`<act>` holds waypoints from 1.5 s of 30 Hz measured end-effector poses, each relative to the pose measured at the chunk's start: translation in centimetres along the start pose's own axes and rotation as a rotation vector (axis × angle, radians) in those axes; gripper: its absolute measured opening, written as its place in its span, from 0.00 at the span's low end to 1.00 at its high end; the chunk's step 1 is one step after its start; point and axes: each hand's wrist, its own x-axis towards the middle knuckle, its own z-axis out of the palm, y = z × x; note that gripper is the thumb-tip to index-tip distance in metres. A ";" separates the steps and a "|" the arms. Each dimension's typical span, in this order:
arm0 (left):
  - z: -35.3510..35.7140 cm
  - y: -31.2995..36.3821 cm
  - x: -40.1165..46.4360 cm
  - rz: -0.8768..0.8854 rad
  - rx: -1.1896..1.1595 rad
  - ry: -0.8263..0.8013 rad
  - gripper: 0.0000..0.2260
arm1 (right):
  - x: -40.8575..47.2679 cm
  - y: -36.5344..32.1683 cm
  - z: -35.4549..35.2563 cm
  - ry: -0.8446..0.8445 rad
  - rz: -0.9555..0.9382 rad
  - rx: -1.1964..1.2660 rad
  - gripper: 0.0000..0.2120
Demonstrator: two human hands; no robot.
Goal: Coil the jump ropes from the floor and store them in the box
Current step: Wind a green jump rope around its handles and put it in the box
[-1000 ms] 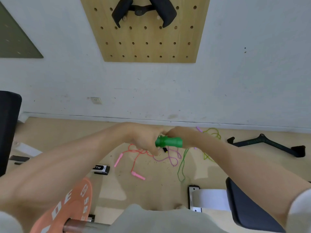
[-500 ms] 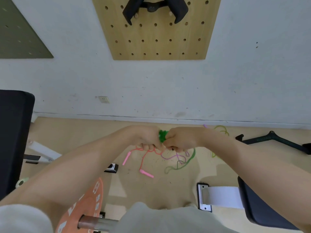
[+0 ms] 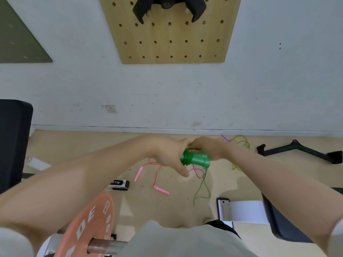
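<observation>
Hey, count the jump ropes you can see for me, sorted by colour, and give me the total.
Green rope, handles in the hands: 1
Pink rope, on the floor: 1
Purple rope, on the floor: 1
Yellow-green rope, by the wall: 1
Total: 4

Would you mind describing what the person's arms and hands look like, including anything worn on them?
Both forearms are bare from the wrist up to near the shoulder, where a short, pale whitish sleeve edge shows on the right arm and a similar blurred one at the lower left corner. The left hand and right hand carry no gloves, and no watch or bands show.
</observation>
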 end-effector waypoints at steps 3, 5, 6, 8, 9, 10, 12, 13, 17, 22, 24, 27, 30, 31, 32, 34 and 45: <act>0.7 0.7 1.1 -0.064 0.258 0.047 0.25 | 0.1 -0.9 -1.6 0.153 0.060 -0.313 0.18; 0.6 1.0 1.7 -0.077 0.290 0.037 0.15 | 0.4 -1.9 -2.0 0.208 0.055 -0.439 0.17; 0.6 1.0 2.1 -0.074 0.289 0.011 0.10 | 0.4 -2.4 -2.1 0.211 0.054 -0.438 0.16; 0.8 0.9 2.6 -0.090 0.266 -0.048 0.08 | 0.4 -3.1 -1.9 0.186 0.050 -0.365 0.17; 0.9 0.8 2.8 -0.115 0.235 -0.060 0.08 | 0.2 -3.3 -1.9 0.169 0.053 -0.300 0.18; 1.1 0.5 3.0 -0.145 0.187 -0.057 0.09 | -0.1 -3.5 -1.8 0.162 0.053 -0.226 0.19; 1.3 -0.4 3.6 -0.178 0.011 -0.052 0.11 | -0.7 -3.6 -1.4 0.145 0.048 -0.122 0.18; 1.2 -0.8 3.8 -0.173 -0.124 -0.054 0.11 | -0.9 -3.7 -1.1 0.129 0.060 -0.089 0.16; 0.2 -1.3 4.3 -0.158 -0.484 -0.029 0.08 | -1.9 -3.2 -0.2 0.023 0.105 0.161 0.14; -0.7 -1.0 3.6 0.058 -0.689 -0.140 0.05 | -2.6 -1.4 0.7 -0.016 0.077 0.541 0.20; -1.3 -1.3 2.9 0.113 -0.758 -0.101 0.10 | -2.7 -0.1 1.8 -0.036 0.060 0.601 0.24; -1.9 -1.2 1.5 0.116 -0.737 -0.028 0.14 | -2.5 1.7 3.6 -0.027 0.060 0.690 0.24; -1.7 -0.1 0.4 0.110 -0.641 -0.088 0.17 | -2.6 2.0 3.5 -0.050 0.043 0.647 0.22; -1.5 0.2 0.1 0.111 -0.593 -0.113 0.18 | -2.8 1.8 3.0 -0.048 0.043 0.566 0.21; -1.4 0.6 -0.2 0.112 -0.542 -0.126 0.20 | -2.9 1.7 2.3 -0.032 0.048 0.438 0.18; -0.9 1.2 -0.2 0.109 -0.387 -0.123 0.26 | -2.9 1.7 0.8 0.031 0.089 0.187 0.10; 0.3 -0.5 2.3 -0.144 -0.122 -0.103 0.14 | -1.9 -4.0 -3.4 0.207 0.075 -0.263 0.14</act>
